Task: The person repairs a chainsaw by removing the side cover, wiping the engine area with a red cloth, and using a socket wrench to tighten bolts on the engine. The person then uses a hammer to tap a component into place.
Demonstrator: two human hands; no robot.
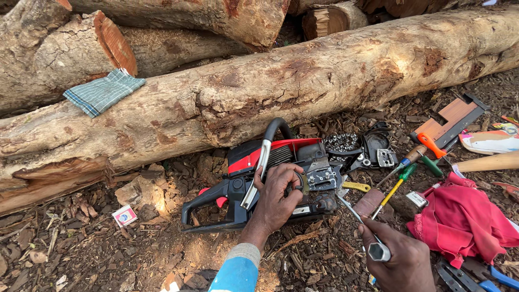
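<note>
A: Biggest thing first: the long rough-barked log (303, 81) runs right across, with the red and black chainsaw (259, 173) lying on its side just below it on the chip-strewn ground (108, 249).

B: That saw looks heavy and rigid to me; best gripped by its curved metal front handle (263, 157).

A: The left hand (278, 197) rests on the body, fingers curled round a small part by the open side.

B: And the right hand (403, 259) is closed round a slim metal socket wrench (359, 221), tip toward the saw.

A: Close by: a crumpled red cloth (459, 221), screwdrivers (400, 181), a loose saw chain (340, 142).

B: Outdoors, uneven bark litter. Small parts could vanish here.
</note>
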